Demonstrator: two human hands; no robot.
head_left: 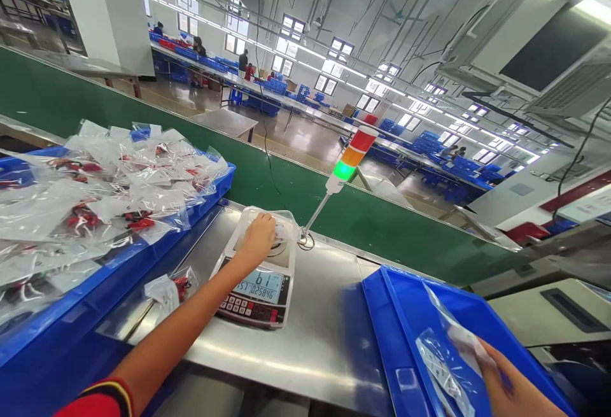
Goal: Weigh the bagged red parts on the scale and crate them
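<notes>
My left hand (259,237) is over the clear plastic tray on top of a digital scale (265,312), its fingers curled down. What lies between those fingers is hidden; something whitish shows beside them. Lit digits fill the scale's display (260,284). My right hand (508,382), at the lower right, grips a clear plastic bag (465,340) over a blue bin (408,321). Below the gripped bag, another clear bag with printing (442,366) lies in that bin. Left of the scale, a small clear bag with red parts (179,286) rests on the metal table.
A large blue bin (210,197) at the left is heaped with clear bags of red parts (138,181). Behind the scale stands a signal light lit green (344,170). A green barrier (286,181) runs along the metal table's (324,334) back edge.
</notes>
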